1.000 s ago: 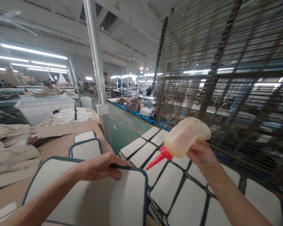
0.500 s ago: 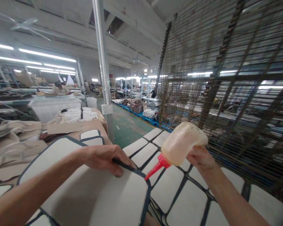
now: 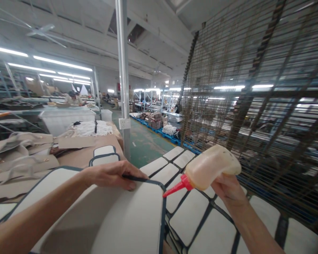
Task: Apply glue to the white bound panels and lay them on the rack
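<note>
My left hand (image 3: 119,174) pinches the top edge of a white panel with dark blue edging (image 3: 134,215), which stands tilted and bends slightly. In my right hand (image 3: 229,188) is a squeeze bottle (image 3: 210,165) of translucent yellowish plastic, lying nearly sideways. Its red nozzle (image 3: 176,188) points down and left, and the tip touches or nearly touches the dark edging at the panel's upper right corner. The fingers of my right hand are partly hidden behind the bottle. Beneath and beyond lie more white panels with dark edges (image 3: 190,215), set out in rows.
Beige bag pieces with handles (image 3: 29,158) lie at the left. Behind them are a pile of white pieces (image 3: 91,128) and a white bin (image 3: 66,118). A metal post (image 3: 123,70) rises ahead. A wire rack (image 3: 235,81) leans at right. A person (image 3: 73,98) sits far back.
The nozzle tip has moved along the edging around the panel's corner. The panel has turned slightly more upright in my left hand. The whole view has shifted a little.
</note>
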Demonstrator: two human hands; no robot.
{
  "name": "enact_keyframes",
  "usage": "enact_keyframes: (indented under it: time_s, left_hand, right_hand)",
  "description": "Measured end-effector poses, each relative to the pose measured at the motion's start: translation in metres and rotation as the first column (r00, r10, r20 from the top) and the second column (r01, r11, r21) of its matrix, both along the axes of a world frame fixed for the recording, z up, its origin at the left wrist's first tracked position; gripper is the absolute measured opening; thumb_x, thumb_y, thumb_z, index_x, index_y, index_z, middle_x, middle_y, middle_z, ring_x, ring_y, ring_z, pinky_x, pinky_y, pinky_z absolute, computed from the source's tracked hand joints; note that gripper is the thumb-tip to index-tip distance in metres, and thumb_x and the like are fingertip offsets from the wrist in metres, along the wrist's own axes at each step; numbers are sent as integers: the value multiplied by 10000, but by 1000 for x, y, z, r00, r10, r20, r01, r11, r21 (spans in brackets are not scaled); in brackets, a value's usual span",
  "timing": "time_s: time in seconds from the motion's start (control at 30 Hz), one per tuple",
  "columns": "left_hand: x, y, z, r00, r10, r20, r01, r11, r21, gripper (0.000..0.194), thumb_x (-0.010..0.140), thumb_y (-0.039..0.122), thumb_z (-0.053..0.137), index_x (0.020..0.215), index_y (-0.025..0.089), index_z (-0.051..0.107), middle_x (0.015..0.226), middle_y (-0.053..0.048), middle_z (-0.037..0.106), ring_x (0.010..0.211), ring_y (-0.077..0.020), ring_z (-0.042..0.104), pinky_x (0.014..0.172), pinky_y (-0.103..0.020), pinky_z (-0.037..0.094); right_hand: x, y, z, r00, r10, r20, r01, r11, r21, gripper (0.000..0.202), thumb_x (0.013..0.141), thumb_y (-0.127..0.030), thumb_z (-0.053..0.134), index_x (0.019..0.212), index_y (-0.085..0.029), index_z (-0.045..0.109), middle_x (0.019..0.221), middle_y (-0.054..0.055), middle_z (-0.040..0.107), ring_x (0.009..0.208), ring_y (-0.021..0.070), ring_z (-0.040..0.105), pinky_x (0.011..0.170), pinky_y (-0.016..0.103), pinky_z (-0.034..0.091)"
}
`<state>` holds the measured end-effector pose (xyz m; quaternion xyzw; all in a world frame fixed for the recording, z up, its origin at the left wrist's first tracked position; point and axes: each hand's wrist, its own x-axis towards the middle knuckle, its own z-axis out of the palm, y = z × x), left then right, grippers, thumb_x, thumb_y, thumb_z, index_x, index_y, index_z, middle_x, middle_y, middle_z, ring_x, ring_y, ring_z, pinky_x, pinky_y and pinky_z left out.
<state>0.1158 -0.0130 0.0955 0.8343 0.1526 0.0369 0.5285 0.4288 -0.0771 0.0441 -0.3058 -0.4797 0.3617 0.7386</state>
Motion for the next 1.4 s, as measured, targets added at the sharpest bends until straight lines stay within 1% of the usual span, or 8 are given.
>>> enact_keyframes:
  time_s: [0.13, 0.4, 0.57, 0.7, 0.8, 1.0, 1.23, 1.4]
  left_hand:
    - [-3, 7, -11, 998, 53, 28, -51, 997, -60, 414, 837, 339, 587, 1185, 122, 646, 1024, -71, 701, 926, -260, 630, 775, -239, 474]
    - [-10, 20, -27, 991, 122, 50, -110, 975, -194, 414, 819, 352, 608, 1170, 140, 656, 979, -72, 713, 849, -240, 640, 726, -251, 489]
    - [-15, 29, -34, 989, 146, 18, -137, 955, -262, 419, 822, 330, 603, 1196, 144, 639, 1010, -84, 714, 890, -252, 652, 741, -260, 505]
    - [-20, 36, -40, 984, 176, 25, -160, 938, -308, 454, 787, 343, 642, 1193, 141, 641, 1014, -88, 718, 893, -259, 659, 745, -271, 518]
    - [-23, 38, -42, 975, 219, 27, -197, 920, -339, 473, 757, 349, 669, 1188, 154, 648, 1007, -88, 725, 875, -262, 669, 729, -278, 529]
    - [-27, 36, -44, 940, 342, 9, -309, 860, -405, 458, 729, 315, 689, 1160, 162, 671, 993, -119, 729, 862, -288, 683, 680, -298, 544]
    - [-39, 41, -54, 903, 427, 50, -363, 820, -443, 424, 757, 280, 663, 1162, 156, 665, 998, -114, 730, 801, -250, 695, 665, -268, 537]
    - [-46, 45, -66, 861, 496, 113, -393, 790, -471, 411, 776, 257, 653, 1171, 144, 655, 989, -125, 729, 730, -219, 695, 642, -256, 534]
  right_hand:
    - [-4, 0, -9, 999, -45, -17, 45, 999, 14, 795, 417, -444, 878, 1148, -287, 607, 920, 53, 726, 664, 225, 670, 658, 355, 577]
    - [-12, -2, -21, 999, -15, -42, 15, 1000, -16, 701, 441, -403, 876, 1091, -288, 641, 849, 39, 727, 677, 231, 674, 671, 364, 581]
    - [-14, -1, -29, 997, 52, -59, -54, 998, -35, 585, 437, -357, 887, 978, -279, 677, 756, 15, 726, 653, 218, 669, 667, 352, 582]
    - [-9, 3, -42, 993, 86, -76, -90, 995, -48, 563, 438, -337, 888, 957, -276, 679, 792, 10, 724, 706, 228, 670, 738, 393, 570]
    - [-9, 4, -46, 994, 75, -82, -81, 994, -70, 617, 419, -324, 891, 994, -279, 670, 804, 11, 722, 720, 232, 665, 749, 397, 561]
    - [-15, 1, -40, 995, 57, -82, -66, 991, -119, 687, 377, -318, 894, 1020, -272, 657, 753, 22, 721, 647, 238, 654, 706, 414, 570]
    - [-13, -3, -49, 997, 42, -67, -50, 990, -129, 636, 456, -308, 878, 1049, -265, 650, 827, 43, 725, 708, 241, 665, 727, 410, 567]
    - [-15, -5, -58, 993, -53, -103, 48, 998, -50, 629, 517, -319, 859, 1102, -283, 630, 891, 41, 727, 715, 219, 667, 688, 356, 574]
